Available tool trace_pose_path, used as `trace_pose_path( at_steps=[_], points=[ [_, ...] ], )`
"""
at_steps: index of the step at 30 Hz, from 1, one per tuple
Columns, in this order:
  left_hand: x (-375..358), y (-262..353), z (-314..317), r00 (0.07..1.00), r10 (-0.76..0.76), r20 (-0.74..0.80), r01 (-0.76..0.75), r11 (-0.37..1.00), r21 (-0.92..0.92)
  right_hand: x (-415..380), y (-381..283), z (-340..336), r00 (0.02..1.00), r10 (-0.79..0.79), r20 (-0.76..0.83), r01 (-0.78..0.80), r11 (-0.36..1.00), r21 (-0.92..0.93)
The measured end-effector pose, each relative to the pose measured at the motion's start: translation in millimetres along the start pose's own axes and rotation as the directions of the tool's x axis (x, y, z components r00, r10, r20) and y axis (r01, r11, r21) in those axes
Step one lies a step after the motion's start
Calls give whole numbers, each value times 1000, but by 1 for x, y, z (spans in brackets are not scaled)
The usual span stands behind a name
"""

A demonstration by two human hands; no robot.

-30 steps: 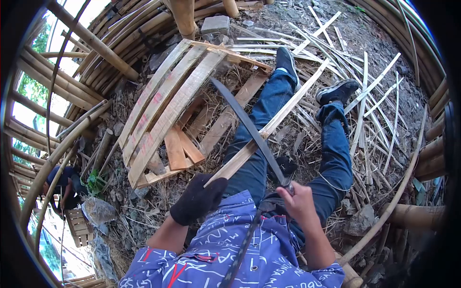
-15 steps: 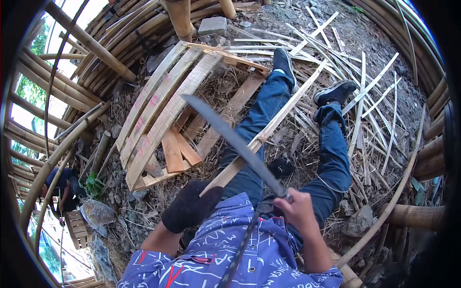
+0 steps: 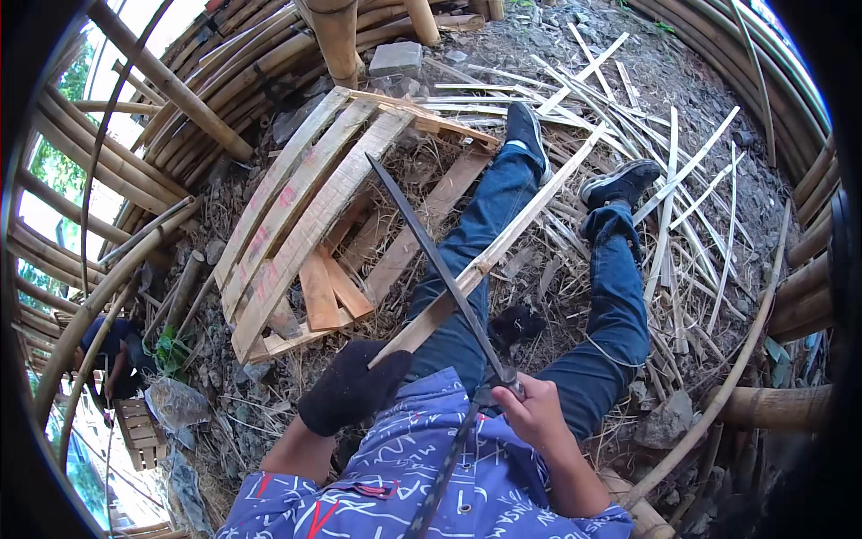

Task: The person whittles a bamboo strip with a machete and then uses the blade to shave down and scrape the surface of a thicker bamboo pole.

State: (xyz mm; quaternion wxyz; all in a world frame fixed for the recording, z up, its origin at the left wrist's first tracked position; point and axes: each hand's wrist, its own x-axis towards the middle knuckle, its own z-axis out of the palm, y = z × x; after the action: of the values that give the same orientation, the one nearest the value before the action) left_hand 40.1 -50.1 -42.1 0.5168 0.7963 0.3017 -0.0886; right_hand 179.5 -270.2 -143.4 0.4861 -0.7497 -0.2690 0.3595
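Observation:
My left hand (image 3: 355, 386), in a black glove, is wrapped round the near end of a long pale bamboo strip (image 3: 540, 203). The strip slants away over my legs toward my shoes. Bare fingers of my right hand (image 3: 533, 411) close on the handle of a machete (image 3: 424, 235). Its long dark blade crosses the strip near the node, tip pointing up and left. A black glove-like item (image 3: 518, 325) lies on the ground between my legs.
A wooden pallet (image 3: 310, 211) with loose boards lies to my left. Several split bamboo strips (image 3: 669, 202) are scattered ahead and right. A concrete block (image 3: 396, 59) sits beside a bamboo post (image 3: 334, 40). Another person (image 3: 117, 355) crouches at far left near a wooden crate (image 3: 141, 429).
My right hand has moved a little left and down. The machete has turned, its blade looking narrower and steeper, with the tip farther right. My left hand keeps its hold on the strip.

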Motion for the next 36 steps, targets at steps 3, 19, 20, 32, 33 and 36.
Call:
trace_pose_path(
  at_steps=[3, 19, 20, 32, 33, 36],
  points=[
    [2, -5, 4, 980, 196, -45, -189, 974, 127, 10, 4, -3, 1000, -17, -20, 18, 1000, 18],
    [-14, 9, 7, 956, 280, -91, -245, 927, 283, 42, 42, -11, 979, -27, -201, 17, 999, -52],
    [-12, 7, 8, 954, 284, -92, -248, 926, 286, 46, 45, -13, 964, -2, -268, -16, 998, -65],
    [-6, 26, 10, 993, -37, -113, 56, 984, 170, 15, 7, 26, 979, -67, 191, -29, 887, 461],
    [-3, 15, 12, 953, 291, -82, -255, 920, 298, 17, 9, 28, 984, -54, 171, -36, 877, 480],
    [-9, 15, 16, 991, 85, -108, -56, 967, 247, 29, 17, 20, 999, 41, -28, -29, 945, 326]
  ],
)
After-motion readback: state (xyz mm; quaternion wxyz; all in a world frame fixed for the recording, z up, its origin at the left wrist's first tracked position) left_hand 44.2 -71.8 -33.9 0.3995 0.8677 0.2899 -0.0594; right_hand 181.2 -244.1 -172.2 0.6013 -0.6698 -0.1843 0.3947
